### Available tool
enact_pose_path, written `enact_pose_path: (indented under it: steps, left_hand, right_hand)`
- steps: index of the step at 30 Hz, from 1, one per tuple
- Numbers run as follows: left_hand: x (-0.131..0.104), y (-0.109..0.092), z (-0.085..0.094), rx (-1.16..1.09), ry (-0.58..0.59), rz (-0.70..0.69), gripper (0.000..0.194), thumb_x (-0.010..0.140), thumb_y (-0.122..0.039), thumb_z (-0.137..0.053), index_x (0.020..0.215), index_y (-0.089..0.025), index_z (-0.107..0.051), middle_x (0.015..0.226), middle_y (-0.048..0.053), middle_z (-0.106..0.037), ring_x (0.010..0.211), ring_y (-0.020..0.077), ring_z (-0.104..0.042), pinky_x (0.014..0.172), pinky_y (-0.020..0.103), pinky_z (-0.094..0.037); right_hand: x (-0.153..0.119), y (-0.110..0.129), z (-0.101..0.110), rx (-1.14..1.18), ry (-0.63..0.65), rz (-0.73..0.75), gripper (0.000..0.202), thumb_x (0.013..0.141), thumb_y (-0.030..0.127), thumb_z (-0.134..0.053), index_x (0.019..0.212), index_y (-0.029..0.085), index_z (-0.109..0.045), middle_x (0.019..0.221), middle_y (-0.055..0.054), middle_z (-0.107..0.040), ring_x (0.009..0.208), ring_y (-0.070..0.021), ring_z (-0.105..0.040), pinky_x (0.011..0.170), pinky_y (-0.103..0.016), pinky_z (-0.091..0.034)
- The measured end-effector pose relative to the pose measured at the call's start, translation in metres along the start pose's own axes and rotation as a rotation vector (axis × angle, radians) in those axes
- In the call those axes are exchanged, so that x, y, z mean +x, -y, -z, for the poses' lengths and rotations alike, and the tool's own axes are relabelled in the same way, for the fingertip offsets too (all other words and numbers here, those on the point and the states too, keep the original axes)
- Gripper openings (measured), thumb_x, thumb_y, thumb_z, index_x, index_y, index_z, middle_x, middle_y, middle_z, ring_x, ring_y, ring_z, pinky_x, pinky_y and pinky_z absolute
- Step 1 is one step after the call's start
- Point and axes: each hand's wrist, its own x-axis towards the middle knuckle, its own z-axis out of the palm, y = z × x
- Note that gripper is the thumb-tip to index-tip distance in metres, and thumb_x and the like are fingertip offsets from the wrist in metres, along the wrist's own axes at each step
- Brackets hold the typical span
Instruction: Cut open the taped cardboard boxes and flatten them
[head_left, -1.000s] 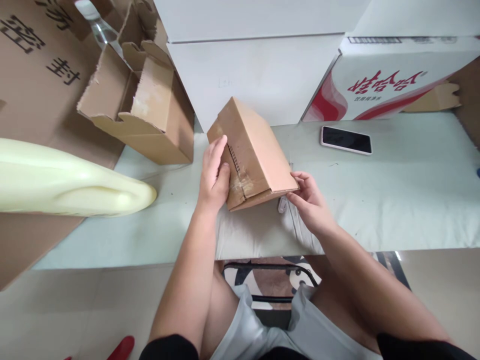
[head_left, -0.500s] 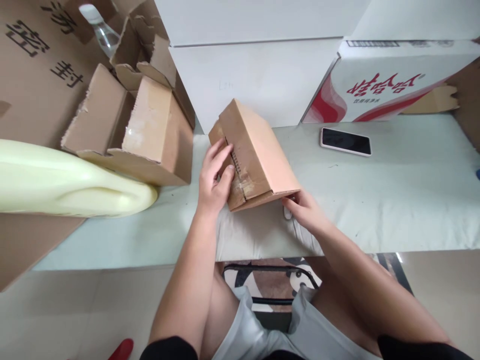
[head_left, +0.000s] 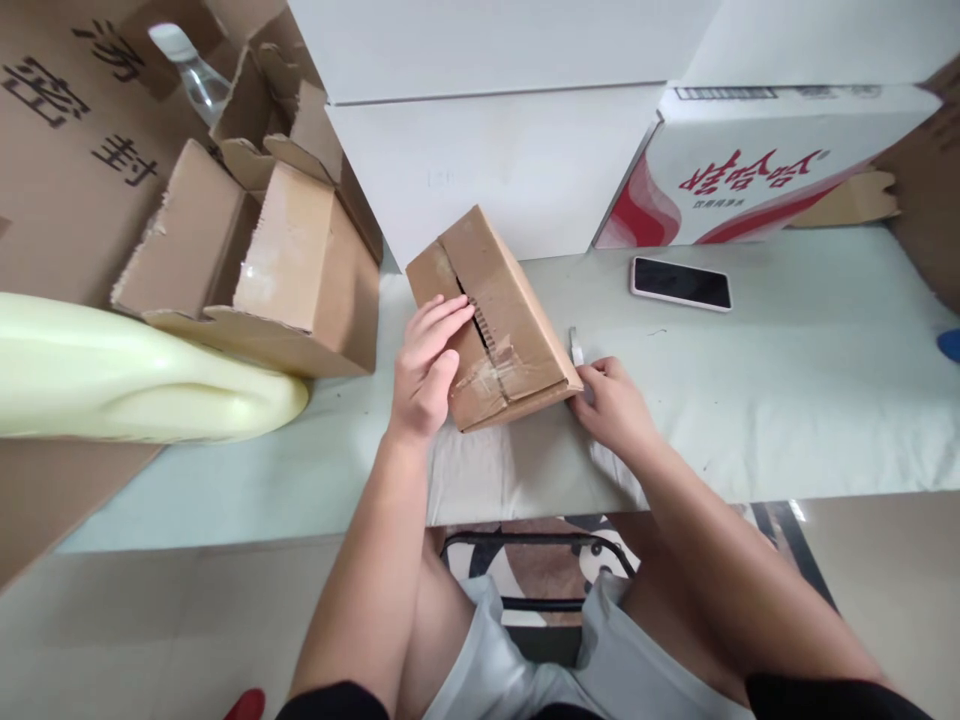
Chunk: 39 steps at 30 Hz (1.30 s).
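A small brown cardboard box (head_left: 517, 310) sits turned at an angle on the cloth-covered table. Its top flaps meet at a seam with a dark gap and ragged tape marks. My left hand (head_left: 427, 365) grips its left side, fingertips lying over the flap by the gap and thumb bent on the near part. At the box's lower right corner, my right hand (head_left: 611, 405) is closed around what looks like a slim white utility knife (head_left: 576, 348). The knife's narrow tip points away from me, beside the box; the fingers hide most of its handle.
A phone (head_left: 681, 284) lies on the table (head_left: 795, 400) to the right. White cartons (head_left: 495, 170) stand behind the box. On the left are open cardboard boxes (head_left: 345, 300), a clear bottle (head_left: 196, 80) and a pale yellow-green smooth object (head_left: 150, 375).
The box has tipped so its seamed top faces me more. My right hand has turned, and the white knife's tip now shows above the fingers. The view has shifted slightly.
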Motion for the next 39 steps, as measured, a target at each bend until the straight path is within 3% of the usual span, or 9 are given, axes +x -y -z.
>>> enact_pose_path:
  steps: [5,9,13,18,21,24,27,32,39]
  left_hand:
    - [-0.001,-0.001,-0.007,0.064,0.000,-0.075,0.053,0.105,-0.060,-0.045,0.137,-0.028,-0.073,0.146,0.007,-0.072,0.147,0.0302,-0.058,0.132,0.057,-0.037]
    - [-0.002,-0.001,-0.012,0.050,-0.038,-0.063,0.054,0.109,-0.057,-0.037,0.134,-0.028,-0.075,0.143,0.006,-0.073,0.145,0.0283,-0.059,0.131,0.056,-0.038]
    - [-0.001,-0.002,-0.016,0.018,-0.071,-0.088,0.051,0.110,-0.050,-0.036,0.134,-0.028,-0.075,0.141,0.006,-0.074,0.143,0.0271,-0.060,0.130,0.055,-0.041]
    - [-0.001,-0.003,-0.016,0.082,-0.036,-0.076,0.055,0.108,-0.058,-0.037,0.136,-0.028,-0.074,0.144,0.006,-0.072,0.146,0.0287,-0.058,0.131,0.056,-0.039]
    - [-0.002,-0.003,-0.015,0.100,-0.033,-0.109,0.054,0.107,-0.057,-0.039,0.139,-0.028,-0.071,0.146,0.007,-0.071,0.146,0.0291,-0.058,0.131,0.056,-0.040]
    - [-0.003,-0.002,-0.016,0.093,-0.045,-0.145,0.050,0.108,-0.052,-0.042,0.141,-0.028,-0.070,0.146,0.007,-0.071,0.146,0.0285,-0.058,0.130,0.055,-0.041]
    - [-0.002,-0.002,-0.017,0.076,-0.048,-0.148,0.048,0.109,-0.049,-0.043,0.141,-0.028,-0.070,0.146,0.006,-0.071,0.146,0.0281,-0.058,0.131,0.054,-0.040]
    - [-0.002,-0.006,-0.015,0.059,-0.024,-0.054,0.049,0.110,-0.048,-0.038,0.139,-0.027,-0.072,0.147,0.006,-0.070,0.148,0.0273,-0.056,0.132,0.054,-0.038]
    - [-0.004,-0.007,-0.011,0.119,0.008,-0.030,0.045,0.107,-0.043,-0.045,0.138,-0.026,-0.072,0.147,0.007,-0.070,0.148,0.0290,-0.057,0.131,0.057,-0.039]
  right_hand:
    - [0.007,-0.009,0.017,-0.007,0.003,-0.118,0.022,0.082,0.022,-0.061,0.101,0.022,-0.070,0.097,-0.011,-0.066,0.070,-0.0245,-0.060,0.074,-0.042,-0.049]
    - [0.011,-0.009,0.032,0.428,-0.192,-0.253,0.029,0.076,0.025,-0.061,0.104,0.027,-0.057,0.096,-0.004,-0.066,0.062,-0.0176,-0.057,0.065,-0.037,-0.049]
    - [0.007,0.000,0.044,0.947,-0.252,-0.188,0.042,0.078,0.027,-0.056,0.119,0.035,-0.051,0.103,-0.001,-0.065,0.067,-0.0161,-0.063,0.064,-0.035,-0.055]
    - [0.001,0.015,0.052,1.148,-0.165,-0.119,0.032,0.079,0.031,-0.056,0.111,0.034,-0.059,0.093,-0.002,-0.068,0.081,-0.0220,-0.071,0.084,-0.049,-0.061]
    - [0.002,0.021,0.052,1.221,-0.197,-0.100,0.025,0.081,0.037,-0.065,0.106,0.034,-0.060,0.083,0.000,-0.064,0.076,-0.0196,-0.067,0.080,-0.043,-0.060]
    - [0.003,0.029,0.049,1.221,-0.273,-0.010,0.027,0.081,0.045,-0.076,0.094,0.032,-0.058,0.067,0.004,-0.054,0.060,-0.0149,-0.055,0.061,-0.032,-0.052]
    - [-0.002,0.040,0.045,1.109,-0.376,0.280,0.030,0.092,0.054,-0.068,0.082,0.028,-0.057,0.058,0.005,-0.047,0.051,-0.0135,-0.046,0.050,-0.028,-0.041]
    - [-0.021,0.070,0.051,0.612,-0.421,0.579,0.013,0.093,0.027,-0.065,0.107,0.026,-0.065,0.075,0.002,-0.067,0.055,-0.0128,-0.056,0.050,-0.027,-0.042]
    - [-0.020,0.082,0.058,0.359,-0.458,0.749,0.012,0.088,0.018,-0.061,0.098,0.025,-0.059,0.073,0.002,-0.064,0.063,-0.0149,-0.058,0.059,-0.029,-0.050]
